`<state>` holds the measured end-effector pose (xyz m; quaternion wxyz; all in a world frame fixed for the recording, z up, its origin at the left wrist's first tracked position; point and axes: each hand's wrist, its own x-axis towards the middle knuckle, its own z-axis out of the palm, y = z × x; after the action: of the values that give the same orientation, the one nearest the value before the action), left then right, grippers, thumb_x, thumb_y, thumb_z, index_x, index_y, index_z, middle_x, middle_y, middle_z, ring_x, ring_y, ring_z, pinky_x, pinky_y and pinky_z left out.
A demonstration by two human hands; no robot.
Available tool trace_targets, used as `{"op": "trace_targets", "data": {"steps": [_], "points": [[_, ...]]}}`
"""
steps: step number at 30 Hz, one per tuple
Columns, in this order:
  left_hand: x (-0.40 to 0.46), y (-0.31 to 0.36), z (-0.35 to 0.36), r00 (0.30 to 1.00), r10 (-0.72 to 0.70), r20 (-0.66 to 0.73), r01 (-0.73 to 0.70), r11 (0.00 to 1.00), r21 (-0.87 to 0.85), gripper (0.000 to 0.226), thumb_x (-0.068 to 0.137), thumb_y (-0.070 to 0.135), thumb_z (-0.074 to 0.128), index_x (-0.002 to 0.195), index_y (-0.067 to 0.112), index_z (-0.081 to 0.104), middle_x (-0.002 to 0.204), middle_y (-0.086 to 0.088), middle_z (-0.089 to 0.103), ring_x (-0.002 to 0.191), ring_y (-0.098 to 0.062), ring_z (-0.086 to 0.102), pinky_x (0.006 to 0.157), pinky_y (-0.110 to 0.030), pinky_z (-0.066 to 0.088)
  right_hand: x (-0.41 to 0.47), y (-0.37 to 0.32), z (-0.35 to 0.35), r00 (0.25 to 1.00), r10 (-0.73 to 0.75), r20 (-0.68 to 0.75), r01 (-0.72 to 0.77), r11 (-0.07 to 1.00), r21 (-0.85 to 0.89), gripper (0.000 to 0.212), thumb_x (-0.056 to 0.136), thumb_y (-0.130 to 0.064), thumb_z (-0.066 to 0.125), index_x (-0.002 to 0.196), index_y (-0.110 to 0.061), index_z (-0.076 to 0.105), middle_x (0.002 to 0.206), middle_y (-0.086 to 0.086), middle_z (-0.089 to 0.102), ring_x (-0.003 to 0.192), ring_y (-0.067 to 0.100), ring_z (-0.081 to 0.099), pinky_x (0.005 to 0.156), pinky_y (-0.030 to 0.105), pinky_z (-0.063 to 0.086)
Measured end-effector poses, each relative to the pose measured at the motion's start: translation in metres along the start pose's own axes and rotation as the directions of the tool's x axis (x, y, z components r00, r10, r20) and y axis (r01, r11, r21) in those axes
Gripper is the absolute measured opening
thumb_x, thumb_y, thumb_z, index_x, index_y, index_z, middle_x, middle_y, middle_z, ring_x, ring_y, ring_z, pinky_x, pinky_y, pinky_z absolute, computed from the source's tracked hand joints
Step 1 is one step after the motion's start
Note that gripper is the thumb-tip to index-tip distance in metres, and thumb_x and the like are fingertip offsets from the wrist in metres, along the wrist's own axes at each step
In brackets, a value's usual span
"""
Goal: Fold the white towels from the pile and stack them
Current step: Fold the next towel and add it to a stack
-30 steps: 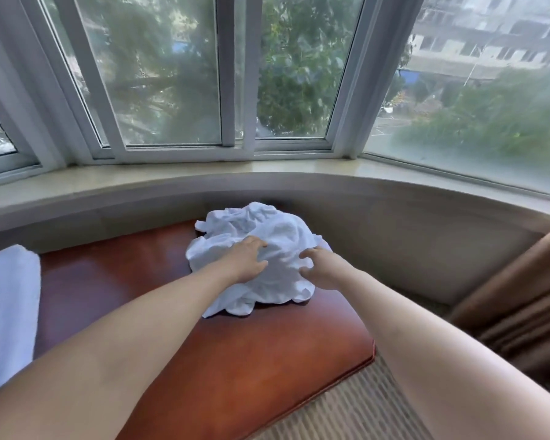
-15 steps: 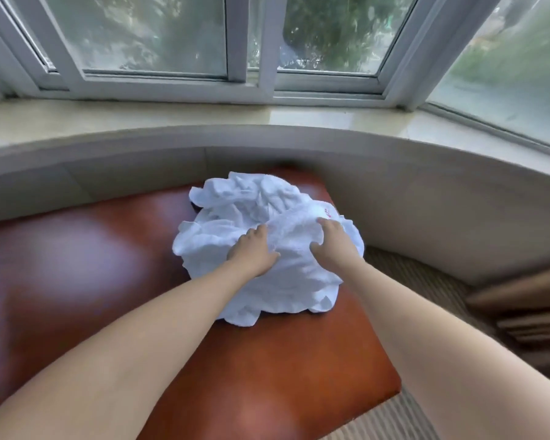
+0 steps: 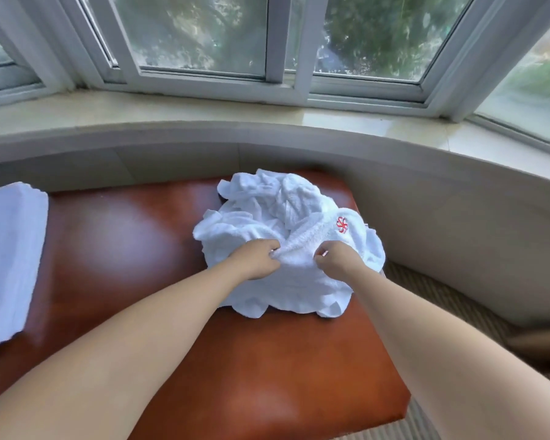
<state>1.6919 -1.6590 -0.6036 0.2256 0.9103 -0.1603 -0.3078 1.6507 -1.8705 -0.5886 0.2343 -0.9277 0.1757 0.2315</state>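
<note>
A crumpled pile of white towels (image 3: 267,204) lies on the right part of a glossy brown bench top (image 3: 124,249). The top towel (image 3: 318,233) carries a small red embroidered logo. My left hand (image 3: 257,258) and my right hand (image 3: 338,259) sit side by side on the near side of the pile. Each pinches the top towel's edge with curled fingers. A folded white towel (image 3: 10,255) with a pink logo lies flat at the bench's left end.
A curved grey wall and stone windowsill (image 3: 267,112) run behind the bench, with windows above. The bench's right edge drops to striped carpet (image 3: 442,306). Brown curtain fabric (image 3: 540,344) hangs at the far right.
Both hands have gone from resting on the pile to pinching the top towel's edge. The view has swung left, bringing the folded towel back into sight.
</note>
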Motion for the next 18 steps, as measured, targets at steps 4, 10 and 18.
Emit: {"op": "trace_targets", "data": {"steps": [4,10,18], "points": [[-0.049,0.012,-0.020,0.990,-0.114,-0.084,0.106,0.991,-0.086,0.013,0.089,0.028,0.044,0.077,0.031,0.043,0.077,0.007,0.052,0.065,-0.014,0.049,0.056,-0.030,0.035,-0.024,-0.006,-0.011,0.994,-0.110,-0.001,0.110,0.994,0.008,0.020,0.091,-0.017,0.056,0.109,-0.019,0.065,0.107,0.001,0.070,0.104,0.024,0.064,0.086,0.033,0.052],[-0.141,0.027,-0.061,0.925,-0.211,-0.316,0.148,0.966,-0.212,0.009,0.080,0.039,0.041,0.083,0.042,0.048,0.085,0.009,0.053,0.069,-0.020,0.050,0.056,-0.030,0.034,-0.058,-0.030,-0.043,0.949,-0.309,-0.067,0.315,0.941,0.120,0.059,0.085,-0.013,0.068,0.138,-0.029,0.045,0.112,0.000,0.061,0.094,0.022,0.062,0.073,0.029,0.049],[-0.282,0.019,-0.071,0.796,-0.274,-0.539,-0.076,0.839,-0.539,0.012,0.087,0.020,0.057,0.090,0.019,0.069,0.082,0.008,0.062,0.075,-0.010,0.054,0.070,-0.025,0.041,-0.138,-0.127,-0.006,0.728,-0.678,0.101,0.672,0.735,0.092,0.064,0.086,-0.021,0.073,0.143,-0.034,0.046,0.112,0.000,0.060,0.098,0.018,0.062,0.072,0.027,0.050]]}}
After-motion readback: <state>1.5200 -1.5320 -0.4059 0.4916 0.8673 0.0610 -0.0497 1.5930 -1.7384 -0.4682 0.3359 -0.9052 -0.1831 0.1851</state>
